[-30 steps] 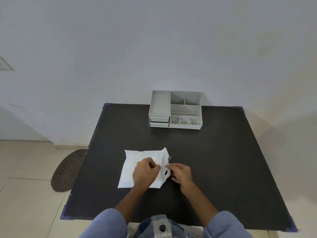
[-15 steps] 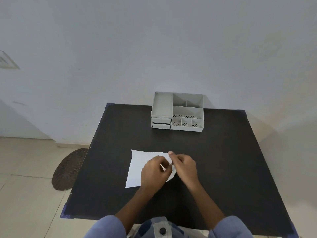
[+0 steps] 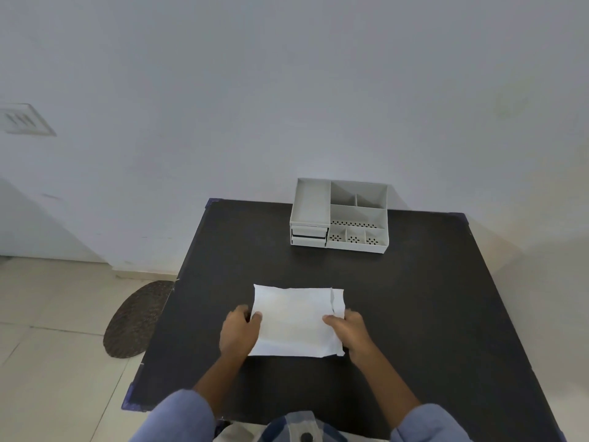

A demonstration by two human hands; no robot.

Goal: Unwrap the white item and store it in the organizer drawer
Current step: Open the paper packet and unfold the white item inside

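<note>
The step in hand is the unwrapping. A white, flat, rectangular sheet of paper or cloth wrapping (image 3: 294,320) lies spread on the black square counter (image 3: 414,314), near the person's edge of it. The left hand (image 3: 239,334) grips the left edge of the sheet: the thumb lies on top and the other fingers (image 3: 256,316) curl at the border, so this hand is clenched on the wrapping. The right hand (image 3: 349,331) holds the right edge in the same way, thumb on top, near a narrow folded strip that runs along that side. The two hands are well apart, with the sheet stretched flat between them.

The white item itself I cannot see. It may be hidden under the sheet or in the fold at the right, or the sheet may be the item; the view does not tell this.

The light grey plastic desk organizer with open compartments (image 3: 341,215) stands at the far side of the counter, well apart from the hands. Its two small drawers (image 3: 309,236) sit at the lower left of its front and look shut.

In my judgement the unwrapping is nearly finished. The next move calls for opening the last fold, freeing the item, then reaching across to pull out one drawer before placing the item inside.
</note>
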